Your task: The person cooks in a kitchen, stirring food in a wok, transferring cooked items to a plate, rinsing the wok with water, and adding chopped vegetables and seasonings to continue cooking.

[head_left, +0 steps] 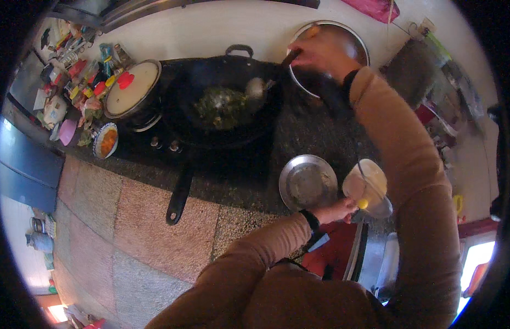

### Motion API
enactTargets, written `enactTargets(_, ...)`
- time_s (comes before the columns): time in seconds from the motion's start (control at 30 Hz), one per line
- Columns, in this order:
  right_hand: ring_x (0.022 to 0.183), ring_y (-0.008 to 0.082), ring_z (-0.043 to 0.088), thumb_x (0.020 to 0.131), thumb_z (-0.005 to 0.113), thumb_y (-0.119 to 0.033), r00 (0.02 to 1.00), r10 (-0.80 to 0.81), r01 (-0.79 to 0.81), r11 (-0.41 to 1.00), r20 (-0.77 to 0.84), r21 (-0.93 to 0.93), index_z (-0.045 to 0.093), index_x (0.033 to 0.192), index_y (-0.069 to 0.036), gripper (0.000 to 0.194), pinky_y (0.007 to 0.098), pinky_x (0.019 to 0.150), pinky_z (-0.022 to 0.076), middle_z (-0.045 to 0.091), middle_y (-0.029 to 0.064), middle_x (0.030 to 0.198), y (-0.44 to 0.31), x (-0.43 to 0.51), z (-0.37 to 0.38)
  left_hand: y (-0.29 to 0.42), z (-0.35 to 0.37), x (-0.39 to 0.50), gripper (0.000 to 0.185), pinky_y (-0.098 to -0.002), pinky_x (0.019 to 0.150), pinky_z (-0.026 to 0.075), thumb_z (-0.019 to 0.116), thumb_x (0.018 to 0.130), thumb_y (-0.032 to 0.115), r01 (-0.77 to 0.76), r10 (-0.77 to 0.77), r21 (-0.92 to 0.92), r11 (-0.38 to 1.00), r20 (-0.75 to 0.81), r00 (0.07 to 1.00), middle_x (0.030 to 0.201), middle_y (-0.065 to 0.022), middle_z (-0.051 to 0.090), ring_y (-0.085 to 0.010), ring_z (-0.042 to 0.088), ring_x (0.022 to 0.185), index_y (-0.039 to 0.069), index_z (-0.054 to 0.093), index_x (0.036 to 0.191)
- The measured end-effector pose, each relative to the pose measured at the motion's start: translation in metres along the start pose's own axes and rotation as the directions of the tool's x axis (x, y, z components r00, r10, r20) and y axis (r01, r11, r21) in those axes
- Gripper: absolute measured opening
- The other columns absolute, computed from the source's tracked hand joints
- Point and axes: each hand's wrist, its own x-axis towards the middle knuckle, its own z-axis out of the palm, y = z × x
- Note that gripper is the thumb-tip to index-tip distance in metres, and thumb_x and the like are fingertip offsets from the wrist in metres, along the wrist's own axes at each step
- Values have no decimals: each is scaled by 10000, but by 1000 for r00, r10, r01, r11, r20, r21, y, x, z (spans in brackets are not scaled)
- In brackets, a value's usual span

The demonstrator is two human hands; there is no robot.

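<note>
My right hand (320, 55), slightly blurred, grips the dark handle of a metal ladle (256, 88). The ladle's head rests inside a black wok (238, 137), beside chopped leafy greens (222, 109). Low on the right, my left hand (341, 209) has its fingers at the yellow knob of a clear lid (380, 207). That lid is tilted at the near side of a pale container (362, 177), whose contents I cannot make out. Left of the container, a shallow metal bowl (307, 183) sits on the dark counter (312, 131).
A lidded pot (135, 88) with a red knob stands left of the wok. Nearby are a patterned bowl of orange food (106, 141) and crowded jars and packets (86, 86). The wok's long handle (180, 197) juts past the counter edge. A large round lid (360, 37) leans on the wall.
</note>
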Motion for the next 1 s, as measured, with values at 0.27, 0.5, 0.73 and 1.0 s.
enactTargets(0.27,929,214,581,793,592,-39,945,318,-114,537,-75,836,613,947,30,170,354,854,490,590,103,1027,-29,37,96,-48,-11,89,175,-287,413,399,441,921,227,-12,1,-146,989,-74,997,676,-33,450,-131,448,463,104,400,1038)
enactTargets(0.5,778,110,568,721,573,-101,987,-146,117,938,65,326,650,809,-52,127,254,711,453,636,23,798,-106,13,52,-48,-26,116,98,-314,574,471,494,858,109,-271,296,258,927,-63,953,734,-92,548,-178,569,677,25,504,908)
enactTargets(0.73,740,104,548,729,582,-107,962,-206,133,925,179,355,637,791,-68,91,255,699,438,618,11,774,-127,-1,55,4,-14,26,484,-317,629,494,480,865,41,-101,302,544,833,-294,907,1177,-189,427,-182,574,730,63,276,1303)
enactTargets(1.0,750,124,608,755,608,-158,994,31,-23,997,-102,80,643,887,-38,182,267,663,501,647,70,768,-121,-6,45,72,-68,-186,342,-249,683,506,441,939,218,-35,51,86,996,-190,980,1058,-71,550,-107,571,763,91,422,1256)
